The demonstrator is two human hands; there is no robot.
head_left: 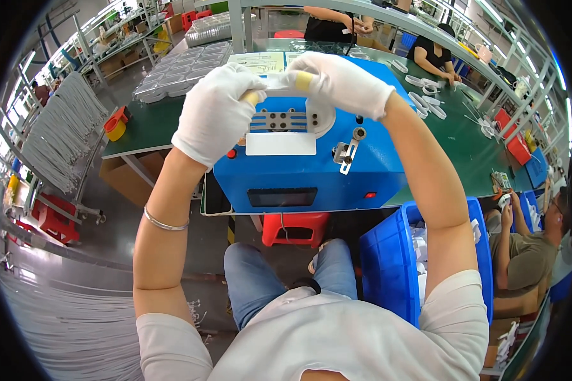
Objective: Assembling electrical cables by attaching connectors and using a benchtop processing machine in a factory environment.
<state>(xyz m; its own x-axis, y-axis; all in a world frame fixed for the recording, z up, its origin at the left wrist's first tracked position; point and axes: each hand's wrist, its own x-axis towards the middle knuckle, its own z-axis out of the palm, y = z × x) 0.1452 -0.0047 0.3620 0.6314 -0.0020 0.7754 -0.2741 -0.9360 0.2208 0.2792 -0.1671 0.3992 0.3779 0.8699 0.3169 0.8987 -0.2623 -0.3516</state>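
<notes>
Both my hands wear white gloves with yellow wrappings at the thumbs. My left hand (217, 108) and my right hand (340, 82) are closed in a pinch, raised over the top of a blue bench machine (378, 146). Between them stretches a short pale strip (277, 82), gripped at both ends; its exact kind is hard to make out. Just below the hands are a slotted metal fixture (279, 120) with bolts and a white plate (281, 144). A metal crank-like lever (348, 152) is at the machine's right. Its front carries a dark display (282, 197) and a red switch (370, 195).
Clear plastic trays (178, 70) are stacked at the far left of the green table (451, 165). A yellow-and-red tape dispenser (116, 124) sits at the left edge. White looped cables (426, 101) lie at right. A blue bin (388, 267) of white pieces stands beside my right leg. Co-workers sit nearby.
</notes>
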